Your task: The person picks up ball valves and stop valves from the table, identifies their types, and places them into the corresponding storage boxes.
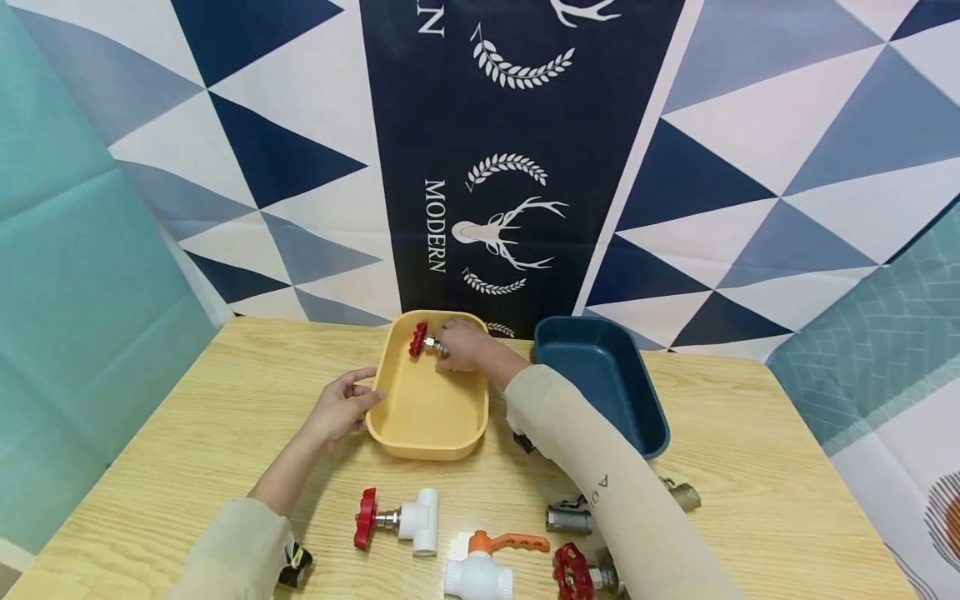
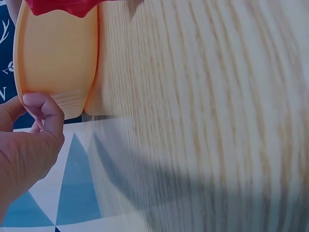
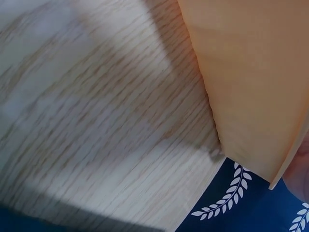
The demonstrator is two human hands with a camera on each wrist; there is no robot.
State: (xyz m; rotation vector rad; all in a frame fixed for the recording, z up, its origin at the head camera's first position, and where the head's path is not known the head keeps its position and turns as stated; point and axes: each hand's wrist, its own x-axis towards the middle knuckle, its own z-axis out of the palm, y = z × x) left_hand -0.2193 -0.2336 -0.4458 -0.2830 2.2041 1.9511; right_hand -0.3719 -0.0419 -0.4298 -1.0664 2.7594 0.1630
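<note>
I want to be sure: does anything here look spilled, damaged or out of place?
Nothing stands out. The yellow tray and the blue tray sit upright, and the right hand holds a red-handled valve in the yellow one. The right sleeve partly hides other valves.

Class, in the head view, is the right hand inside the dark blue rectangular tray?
No, the right hand reaches into the yellow rectangular tray, holding the red-handled metal valve.

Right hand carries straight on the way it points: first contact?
Beyond the red-wheeled valve it holds, the right hand would probably meet the left wall of the yellow tray, wheel leading. Height above the rim is unclear.
</note>
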